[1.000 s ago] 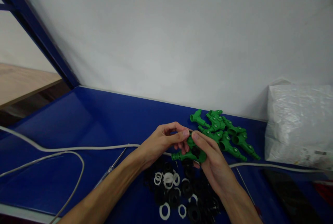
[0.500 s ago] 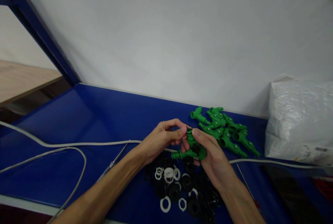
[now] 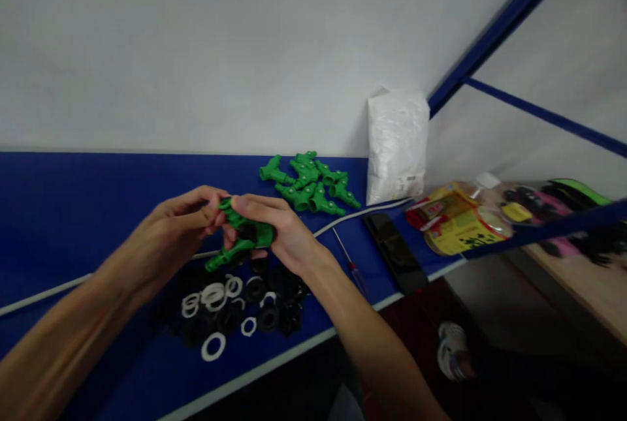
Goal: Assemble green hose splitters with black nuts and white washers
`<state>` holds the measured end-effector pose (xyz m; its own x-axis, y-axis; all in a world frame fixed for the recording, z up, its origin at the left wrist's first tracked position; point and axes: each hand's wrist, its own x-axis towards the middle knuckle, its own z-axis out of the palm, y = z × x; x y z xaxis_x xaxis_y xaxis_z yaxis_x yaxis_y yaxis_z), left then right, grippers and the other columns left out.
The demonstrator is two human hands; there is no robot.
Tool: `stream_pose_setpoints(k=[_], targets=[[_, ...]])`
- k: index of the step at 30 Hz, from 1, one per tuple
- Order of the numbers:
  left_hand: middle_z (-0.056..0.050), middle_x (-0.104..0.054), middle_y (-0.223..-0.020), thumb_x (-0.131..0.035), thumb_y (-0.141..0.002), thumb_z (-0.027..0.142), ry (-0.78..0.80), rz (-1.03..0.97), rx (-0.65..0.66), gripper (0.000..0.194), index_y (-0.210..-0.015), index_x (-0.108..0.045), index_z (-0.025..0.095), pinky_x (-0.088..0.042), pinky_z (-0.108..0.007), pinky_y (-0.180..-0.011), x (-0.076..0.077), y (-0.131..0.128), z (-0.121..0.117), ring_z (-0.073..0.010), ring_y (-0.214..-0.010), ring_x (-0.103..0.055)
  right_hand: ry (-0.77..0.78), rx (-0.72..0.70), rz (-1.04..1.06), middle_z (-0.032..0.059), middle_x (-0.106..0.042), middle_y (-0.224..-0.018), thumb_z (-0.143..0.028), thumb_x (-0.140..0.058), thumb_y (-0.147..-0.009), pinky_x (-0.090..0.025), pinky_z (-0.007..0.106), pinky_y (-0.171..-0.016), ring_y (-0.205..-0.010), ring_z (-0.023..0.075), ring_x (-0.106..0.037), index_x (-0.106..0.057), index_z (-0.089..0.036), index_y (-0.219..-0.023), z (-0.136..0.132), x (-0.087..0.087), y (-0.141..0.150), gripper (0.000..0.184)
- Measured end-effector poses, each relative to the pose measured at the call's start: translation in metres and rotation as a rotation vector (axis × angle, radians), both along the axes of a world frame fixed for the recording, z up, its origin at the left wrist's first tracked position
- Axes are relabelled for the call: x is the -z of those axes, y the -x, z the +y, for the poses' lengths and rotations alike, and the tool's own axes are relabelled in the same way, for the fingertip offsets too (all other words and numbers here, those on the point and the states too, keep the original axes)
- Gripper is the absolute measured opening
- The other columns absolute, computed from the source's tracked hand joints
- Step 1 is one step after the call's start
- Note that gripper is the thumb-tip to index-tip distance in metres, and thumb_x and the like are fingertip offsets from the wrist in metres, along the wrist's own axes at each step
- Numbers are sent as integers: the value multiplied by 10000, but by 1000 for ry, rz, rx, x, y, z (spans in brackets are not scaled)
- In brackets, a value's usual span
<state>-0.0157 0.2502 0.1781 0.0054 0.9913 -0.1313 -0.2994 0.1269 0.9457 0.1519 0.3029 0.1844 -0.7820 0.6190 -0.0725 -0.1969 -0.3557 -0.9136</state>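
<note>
1. Fitting in green branched plastic (image 3: pixel 240 247) sits between two bare hands, raised above a blue tabletop (image 3: pixel 98 212), its long arm pointing toward 8 o'clock. A dark part (image 3: pixel 247 232) shows at its junction.

2. Right hand (image 3: pixel 289 232), at 3 o'clock, wraps the body, thumb laid toward the upper end. Left hand (image 3: pixel 176 232), at 9 o'clock, has its thumb and fingers pinched on that same end; any small piece between the fingertips is hidden.

3. Progress, judged from this view: one piece is being handled, its dark part apparently in place, while work at the upper end looks unfinished. Whether the piled pieces are complete or waiting cannot be told.

4. White rings (image 3: pixel 212 290) and black rings (image 3: pixel 268 327) lie loose around 6 to 7 o'clock, none visibly joined to green plastic.

5. Green pieces (image 3: pixel 313 186) crowd together at 2 o'clock, with a white plastic bag (image 3: pixel 398 147) upright beyond them.

6. Screwdriver (image 3: pixel 350 261) and dark flat slab (image 3: pixel 396 252) lie near 3 o'clock; a pale cable (image 3: pixel 53 292) runs from 8 o'clock behind the hands toward 2. Farther out at 3 sits yellow-and-red packaging (image 3: pixel 460 228); a shoe (image 3: pixel 451 350) shows below, at 4.
</note>
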Motion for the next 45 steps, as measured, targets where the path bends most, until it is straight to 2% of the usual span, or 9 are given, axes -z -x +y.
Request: stream_pose_setpoints(k=[3,7,12,15,19,23,27,38,45], targets=[[71,-614,-703,-499,-916,133,-31,26,-18,152,-799,-587,93,-417,-221,-739,2,1,1,-40,-660,-596,-7,-42,15,9,-632,-758,-577,-758,-817,-254,235,-401,-630,136,-539,-745,-212,-885,3,3,-2,372],[36,-549,-582,-756,-728,205,-75,-81,87,176,-683,-599,140,-494,-241,-623,-1,-5,0,-124,-587,-626,-49,-22,-2,12,-642,-718,-527,-727,-856,-238,232,-368,-569,130,-523,-727,-199,-862,-1,2,-6,328],[39,-587,-648,-758,-799,226,-49,-125,-4,341,-1126,-691,161,-499,-260,-609,-3,-6,5,-113,-560,-583,-100,11,-1,29,-659,-741,-513,-718,-855,-292,238,-390,-620,152,-558,-732,-191,-858,0,4,-1,322],[4,-651,-760,-696,-885,282,-131,132,-141,307,-1167,-692,162,-489,-251,-688,-14,-8,-11,-116,-671,-613,-84,24,18,24,-659,-767,-517,-729,-846,-345,235,-431,-684,161,-591,-720,-201,-854,-1,2,2,317],[-19,-704,-868,-690,-902,464,-128,730,-355,328,-1077,-738,192,-490,-273,-757,-22,-3,-70,-162,-801,-632,7,42,82,0,-616,-797,-536,-753,-823,-351,218,-438,-771,155,-609,-723,-215,-903,6,0,-3,333],[-40,-726,-1041,-634,-923,506,-49,1072,-326,308,-1006,-768,242,-511,-303,-786,3,7,-126,-211,-932,-677,-25,89,91,-6,-608,-793,-517,-771,-822,-344,216,-431,-765,144,-596,-714,-226,-904,9,-2,-9,308],[-58,-723,-1079,-595,-929,478,-20,1165,-376,302,-1023,-777,257,-539,-337,-783,30,8,-137,-227,-921,-699,-54,103,69,6,-631,-803,-453,-779,-841,-362,216,-418,-765,155,-612,-709,-229,-889,2,-4,-6,240],[-32,-773,-1002,-557,-934,490,116,921,-444,275,-974,-710,265,-516,-365,-861,31,18,-122,-258,-963,-729,124,172,114,43,-713,-926,-505,-788,-816,-429,209,-403,-789,179,-671,-725,-206,-879,-2,0,3,312],[-35,-750,-846,-838,-746,451,-85,198,-358,346,-934,-732,181,-509,-294,-828,9,10,-38,-187,-830,-690,246,339,223,16,-701,-896,-481,-831,-783,-448,228,-427,-836,184,-675,-717,-211,-884,2,6,10,309]])
